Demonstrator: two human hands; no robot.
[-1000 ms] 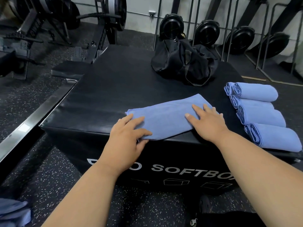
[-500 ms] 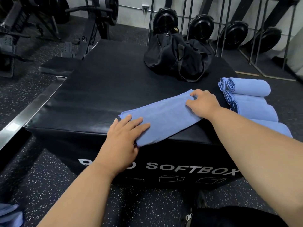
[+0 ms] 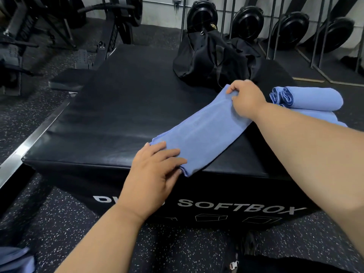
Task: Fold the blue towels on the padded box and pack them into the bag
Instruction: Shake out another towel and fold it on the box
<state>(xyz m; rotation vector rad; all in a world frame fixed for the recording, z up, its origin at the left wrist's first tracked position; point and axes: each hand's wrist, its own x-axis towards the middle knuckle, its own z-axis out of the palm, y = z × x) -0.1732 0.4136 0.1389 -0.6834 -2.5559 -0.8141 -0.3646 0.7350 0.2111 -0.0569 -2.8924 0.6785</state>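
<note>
Two bare hands working one long folded blue microfibre towel (image 3: 201,133) lying diagonally on black padded vinyl box (image 3: 118,107). Left hand (image 3: 155,174) pressing near end, fingers straight and spread. Right hand (image 3: 246,99) pinching far end, fingers curled round edge. Rolled blue towels (image 3: 313,98) sitting just right; black fabric duffel bag (image 3: 212,60) resting behind.

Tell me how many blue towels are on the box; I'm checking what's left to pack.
3 visible: one flat towel under both hands at the front, one rolled towel at the right edge, another roll just nearer. More may hide behind the right arm.
</note>
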